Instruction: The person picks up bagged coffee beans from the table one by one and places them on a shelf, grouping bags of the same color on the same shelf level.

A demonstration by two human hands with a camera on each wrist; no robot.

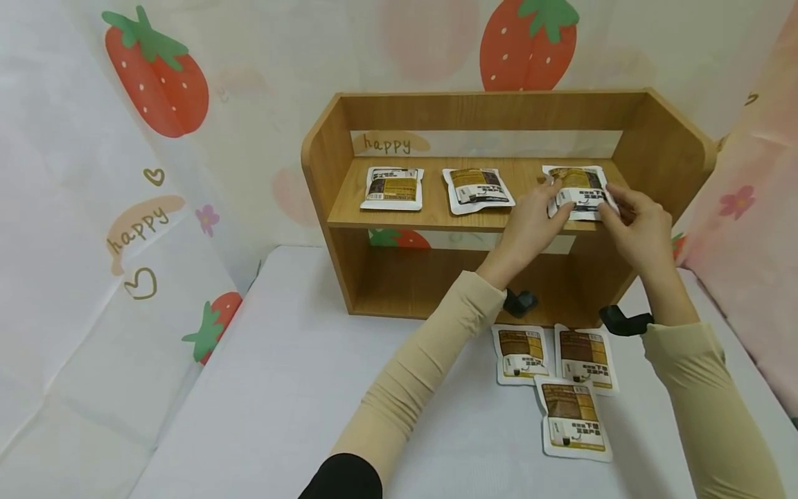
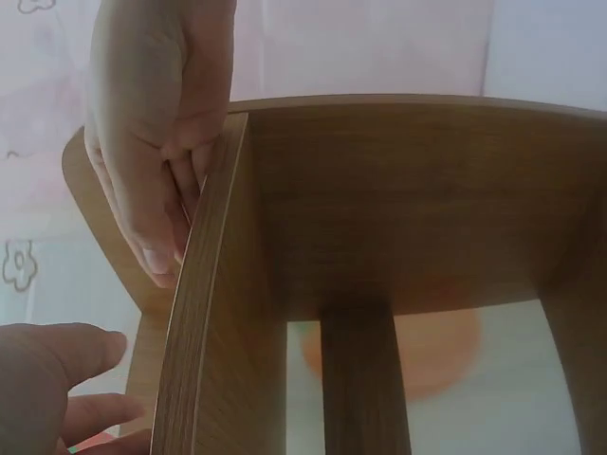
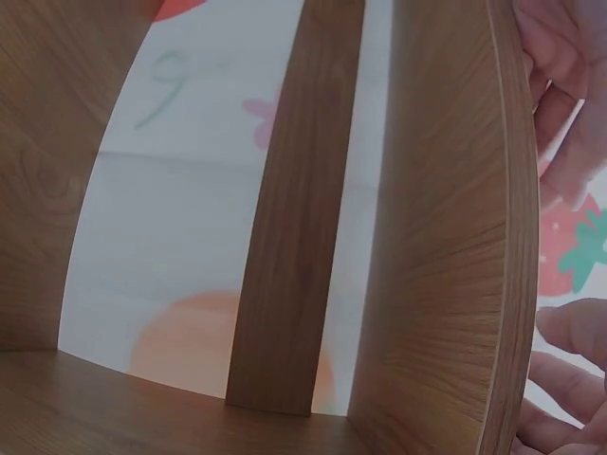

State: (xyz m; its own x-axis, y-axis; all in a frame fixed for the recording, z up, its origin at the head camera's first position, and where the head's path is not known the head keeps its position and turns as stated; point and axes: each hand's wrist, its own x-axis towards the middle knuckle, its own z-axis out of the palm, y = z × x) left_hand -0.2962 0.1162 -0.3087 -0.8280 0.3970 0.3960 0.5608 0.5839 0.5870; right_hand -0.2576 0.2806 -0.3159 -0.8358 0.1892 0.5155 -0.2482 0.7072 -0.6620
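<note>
Both hands are at the rightmost white-edged foil packet [image 1: 580, 197], which lies on the upper board of a small wooden shelf [image 1: 430, 220]. My left hand [image 1: 531, 220] touches the packet's left side, thumb toward its front and fingers extended. At the right edge is my right hand [image 1: 645, 229], its thumb against the packet and its fingers loosely bent. From below, the left wrist view shows the left fingers [image 2: 95, 353] fairly straight above the board. In the right wrist view, the right fingers [image 3: 569, 379] are at the board's edge; the packet is hidden there.
Two similar packets, one on the left [image 1: 393, 188] and one in the middle [image 1: 479, 190], lie on the same board. Three more packets [image 1: 573, 419] lie on the white table [image 1: 274, 388] before the shelf. A strawberry-print curtain [image 1: 249, 83] hangs behind.
</note>
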